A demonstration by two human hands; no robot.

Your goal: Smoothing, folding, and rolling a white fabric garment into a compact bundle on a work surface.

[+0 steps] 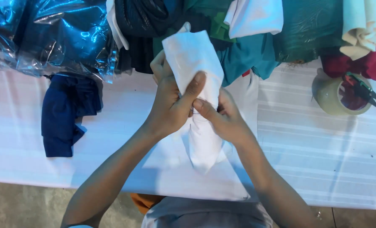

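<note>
Fingers (198,80) of left hand (171,103) pinching white cloth (194,59), right hand (221,116) gripping it below, forearms angled inward over table (323,160)

Both hands meet over the middle of the table, cloth gripped between them.

The left hand (171,105) and right hand (223,118) touch on the folded cloth (196,63), which stands above the table (306,152). At nine o'clock lies a loose garment (65,114); at ten o'clock, behind it, a plastic bag (57,33). A clothes pile (247,38) runs along twelve o'clock. At two o'clock a tape roll (342,97) carries scissors (363,88).
</note>
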